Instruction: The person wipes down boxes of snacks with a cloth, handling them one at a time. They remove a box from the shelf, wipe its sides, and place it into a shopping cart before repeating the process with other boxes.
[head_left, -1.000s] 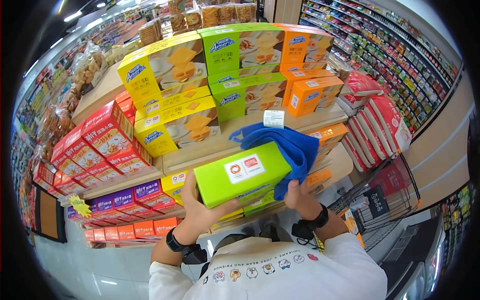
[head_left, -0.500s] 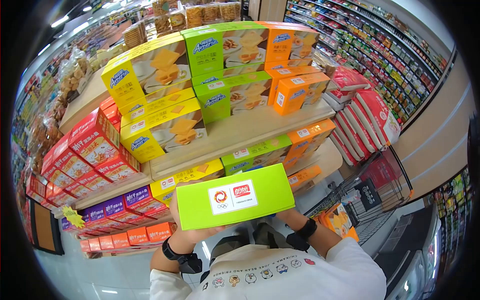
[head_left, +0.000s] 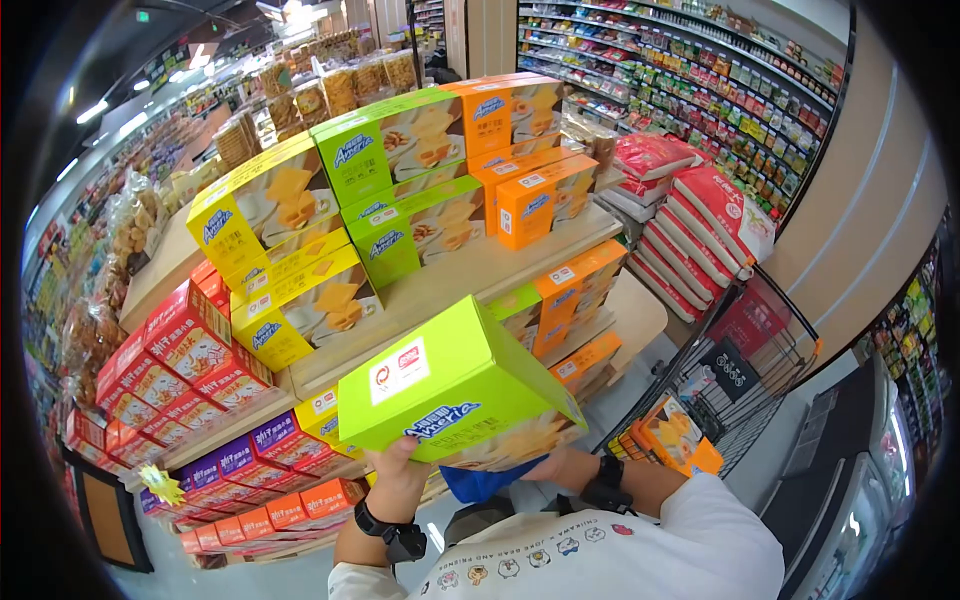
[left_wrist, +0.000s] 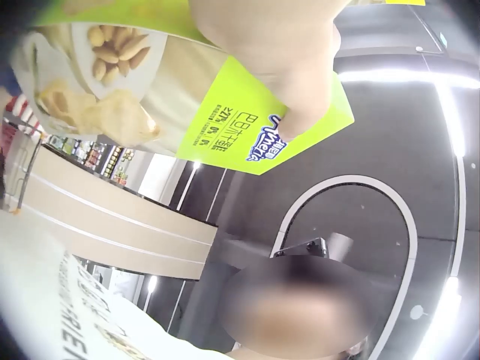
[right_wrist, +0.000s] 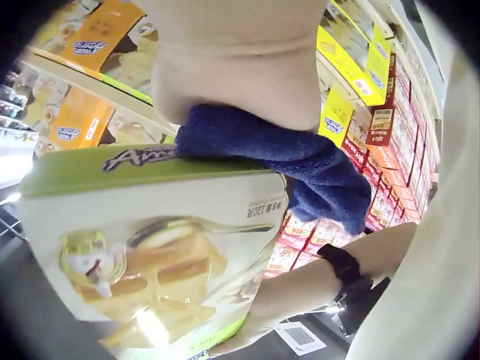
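Observation:
A light green box (head_left: 430, 390) is held tilted in front of the shelves, one end raised toward the head camera. My left hand (head_left: 396, 478) grips its near left corner, thumb on the printed label; the left wrist view shows that hand (left_wrist: 274, 56) around the box (left_wrist: 217, 112). A blue cloth (head_left: 485, 480) shows below the box, beside my right hand (head_left: 545, 466), which is partly hidden. In the right wrist view, the right hand (right_wrist: 240, 67) holds the bunched cloth (right_wrist: 277, 157) against the green side of the box (right_wrist: 165, 247).
Yellow (head_left: 265, 205), green (head_left: 420, 235) and orange boxes (head_left: 540, 205) stand stacked on the shelf (head_left: 400, 300). Red boxes (head_left: 190, 340) are at the left. At the right are red-and-white sacks (head_left: 715, 220) and a cart (head_left: 745, 380) with an orange package (head_left: 675, 435) inside.
The box has turned from end-on to show its long printed side. The cloth, first beside it and then mostly hidden, now shows beneath. The head view has shifted relative to the shelves.

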